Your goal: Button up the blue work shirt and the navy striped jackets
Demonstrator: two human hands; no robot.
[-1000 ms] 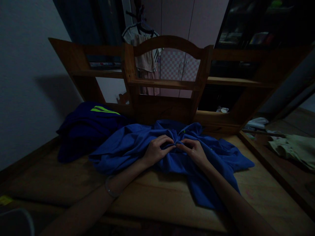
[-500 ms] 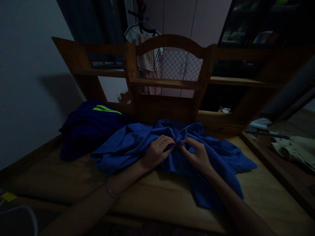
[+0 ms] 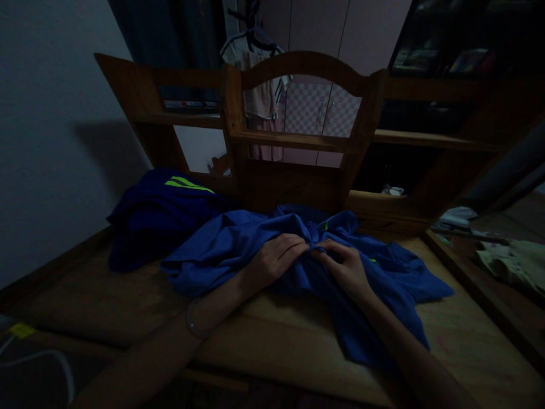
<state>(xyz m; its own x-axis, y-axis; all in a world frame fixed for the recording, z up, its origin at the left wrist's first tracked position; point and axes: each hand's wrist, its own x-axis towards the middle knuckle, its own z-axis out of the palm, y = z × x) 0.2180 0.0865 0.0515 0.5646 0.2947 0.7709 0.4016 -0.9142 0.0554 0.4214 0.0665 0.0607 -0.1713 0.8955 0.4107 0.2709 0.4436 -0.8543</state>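
A crumpled blue garment (image 3: 221,238) with small yellow-green marks is spread on the wooden desk (image 3: 255,346). At its middle, my left hand (image 3: 276,258) pinches a fold of the cloth between thumb and fingers. Close beside it on the right, my right hand (image 3: 344,264) grips the same gathered bit of fabric. The two sets of fingertips nearly meet there, and they cover part of the fold. Whether a button or fastening lies between them, I cannot tell in the dim light.
A darker blue garment (image 3: 157,216) with yellow-green stripes lies heaped at the left by the wall. Along the back stands a wooden shelf frame (image 3: 293,142). Pale cloth (image 3: 511,258) lies off to the right. A white cable (image 3: 46,355) runs at lower left.
The view has shifted slightly, so everything sits a little further right. Both hands remain at the same fold, which now shows as a raised twist of cloth between the fingertips.
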